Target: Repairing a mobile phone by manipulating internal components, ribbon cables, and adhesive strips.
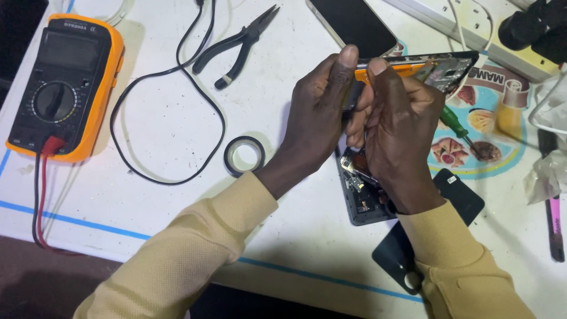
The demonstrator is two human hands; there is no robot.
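Note:
My left hand (pixel 319 112) and my right hand (pixel 398 127) are side by side and both grip a thin black phone frame (pixel 452 64), held tilted above the table. Their thumbs press on an orange strip (pixel 404 69) along the frame's edge. Under the hands lies an opened phone body (pixel 361 198) with its circuit parts exposed, partly hidden by my right wrist. A green-handled screwdriver (pixel 453 122) pokes out from behind my right hand; whether the hand holds it is not clear.
An orange multimeter (pixel 62 82) with red and black leads lies far left. Black pliers (pixel 236 44), a looped black cable (pixel 171 118) and a tape roll (pixel 244 155) are left of the hands. A dark phone (pixel 354 23), a white power strip (pixel 472 23) and black covers (pixel 463 198) lie around.

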